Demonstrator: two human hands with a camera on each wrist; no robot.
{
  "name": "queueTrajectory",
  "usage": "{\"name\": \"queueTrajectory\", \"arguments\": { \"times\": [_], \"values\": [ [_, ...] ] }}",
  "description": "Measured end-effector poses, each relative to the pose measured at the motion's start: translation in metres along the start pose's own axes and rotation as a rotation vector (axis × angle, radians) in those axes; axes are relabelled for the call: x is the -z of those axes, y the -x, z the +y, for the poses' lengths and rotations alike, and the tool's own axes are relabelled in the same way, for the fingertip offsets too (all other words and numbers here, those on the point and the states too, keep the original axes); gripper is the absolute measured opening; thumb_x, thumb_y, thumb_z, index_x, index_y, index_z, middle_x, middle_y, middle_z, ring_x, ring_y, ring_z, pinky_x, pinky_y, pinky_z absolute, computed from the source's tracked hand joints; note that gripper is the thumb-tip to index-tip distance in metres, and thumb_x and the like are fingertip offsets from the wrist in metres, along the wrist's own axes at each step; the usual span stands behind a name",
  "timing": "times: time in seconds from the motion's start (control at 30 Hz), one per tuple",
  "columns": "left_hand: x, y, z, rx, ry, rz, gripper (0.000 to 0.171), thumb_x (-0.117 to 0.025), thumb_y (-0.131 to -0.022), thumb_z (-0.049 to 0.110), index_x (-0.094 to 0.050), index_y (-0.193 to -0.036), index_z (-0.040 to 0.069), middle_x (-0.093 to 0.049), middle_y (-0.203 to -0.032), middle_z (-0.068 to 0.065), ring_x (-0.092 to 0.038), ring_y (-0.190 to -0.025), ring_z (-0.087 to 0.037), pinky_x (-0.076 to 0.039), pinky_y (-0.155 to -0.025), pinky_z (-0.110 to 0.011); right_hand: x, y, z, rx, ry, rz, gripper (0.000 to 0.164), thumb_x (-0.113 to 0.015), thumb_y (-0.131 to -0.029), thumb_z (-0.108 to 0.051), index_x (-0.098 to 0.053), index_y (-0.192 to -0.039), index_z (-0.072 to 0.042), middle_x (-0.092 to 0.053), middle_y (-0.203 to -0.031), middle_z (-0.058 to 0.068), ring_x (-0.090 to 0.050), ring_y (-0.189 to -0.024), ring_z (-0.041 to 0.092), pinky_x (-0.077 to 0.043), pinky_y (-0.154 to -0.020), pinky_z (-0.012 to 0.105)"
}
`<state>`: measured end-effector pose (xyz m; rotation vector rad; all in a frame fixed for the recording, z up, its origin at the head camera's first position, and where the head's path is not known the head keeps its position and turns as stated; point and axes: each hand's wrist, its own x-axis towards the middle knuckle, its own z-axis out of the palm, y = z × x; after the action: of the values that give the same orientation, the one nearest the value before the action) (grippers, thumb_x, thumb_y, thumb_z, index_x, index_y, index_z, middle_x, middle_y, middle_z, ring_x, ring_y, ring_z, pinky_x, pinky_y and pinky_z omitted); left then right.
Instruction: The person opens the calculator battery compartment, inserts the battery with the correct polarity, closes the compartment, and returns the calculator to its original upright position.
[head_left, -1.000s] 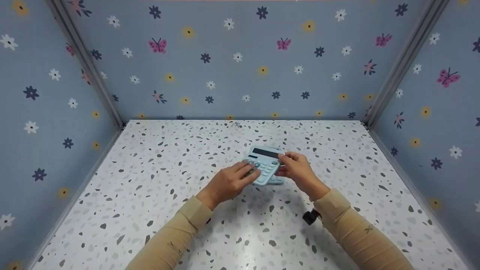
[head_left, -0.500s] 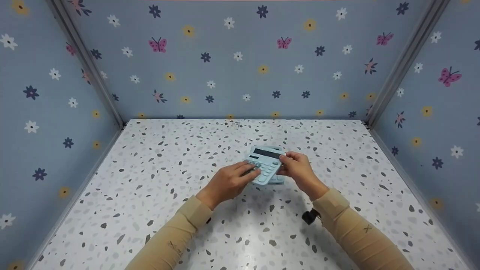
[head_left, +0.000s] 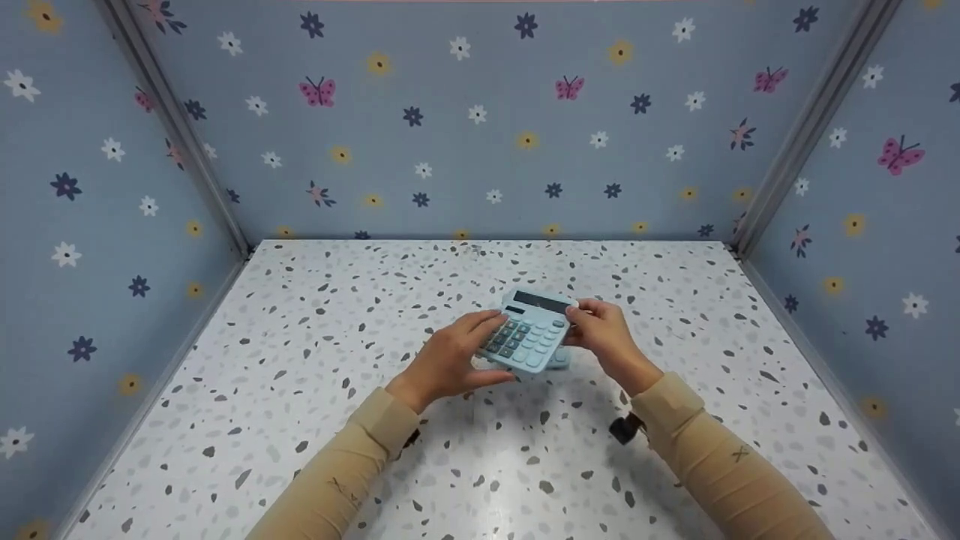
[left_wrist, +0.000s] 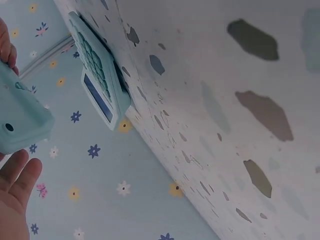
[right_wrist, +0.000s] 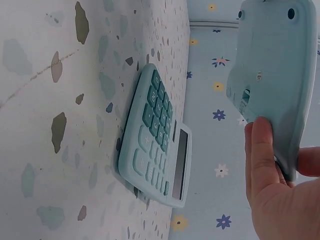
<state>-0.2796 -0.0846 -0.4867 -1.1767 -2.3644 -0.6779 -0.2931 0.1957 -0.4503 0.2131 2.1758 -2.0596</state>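
My right hand pinches a light blue calculator by its right edge, thumb on the front and fingers behind. It is raised and tilted, keys and dark display facing up in the head view. My left hand lies at its left edge with fingers extended and the thumb spread apart below. A second calculator of the same colour is mostly hidden beneath. In the right wrist view that lower calculator lies keys up on the table, apart from the held calculator's back.
The white speckled table runs to a blue flowered back wall. Similar panels stand at both sides, with grey metal posts in the corners. A small black device hangs at the right wrist.
The held calculator has shifted slightly right, uncovering more of its keys. My left thumb has come off the front and spread away below, while the right hand keeps its pinch.
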Motion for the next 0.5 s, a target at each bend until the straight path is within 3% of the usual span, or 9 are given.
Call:
{"name": "queueTrajectory", "arguments": {
  "times": [0.17, 0.33, 0.5],
  "values": [
    [0.0034, -0.002, -0.0003, 0.229, 0.205, -0.097, 0.108, -0.093, -0.085, 0.048, -0.039, -0.166, 0.0, -0.048, -0.166, -0.019, -0.054, -0.149, -0.037, -0.048, -0.125, -0.049, 0.0011, -0.0018, -0.0023, 0.009, 0.022, 0.01, 0.025, -0.053, -0.113, -0.01, -0.062, -0.13, 0.007, -0.069, -0.105, 0.01, -0.073, -0.086, 0.014, -0.067, -0.078, 0.025],
    [0.0045, -0.0034, -0.0011, 0.453, 0.403, -0.158, 0.122, -0.095, -0.084, 0.048, -0.023, -0.173, 0.006, -0.04, -0.172, -0.018, -0.054, -0.147, -0.039, -0.051, -0.12, -0.056, 0.0017, -0.0024, -0.0037, 0.026, 0.005, 0.006, 0.024, -0.054, -0.112, -0.01, -0.062, -0.129, 0.006, -0.07, -0.102, 0.008, -0.073, -0.084, 0.013, -0.067, -0.076, 0.025],
    [0.0035, -0.0067, -0.001, 0.55, 0.535, -0.175, 0.121, -0.096, -0.084, 0.04, -0.021, -0.174, 0.008, -0.042, -0.17, -0.021, -0.058, -0.136, -0.034, -0.055, -0.113, -0.057, 0.0028, -0.0027, -0.0034, 0.047, -0.003, 0.005, 0.025, -0.055, -0.112, -0.01, -0.062, -0.13, 0.007, -0.07, -0.102, 0.008, -0.073, -0.084, 0.013, -0.067, -0.077, 0.025]
  ]
}}
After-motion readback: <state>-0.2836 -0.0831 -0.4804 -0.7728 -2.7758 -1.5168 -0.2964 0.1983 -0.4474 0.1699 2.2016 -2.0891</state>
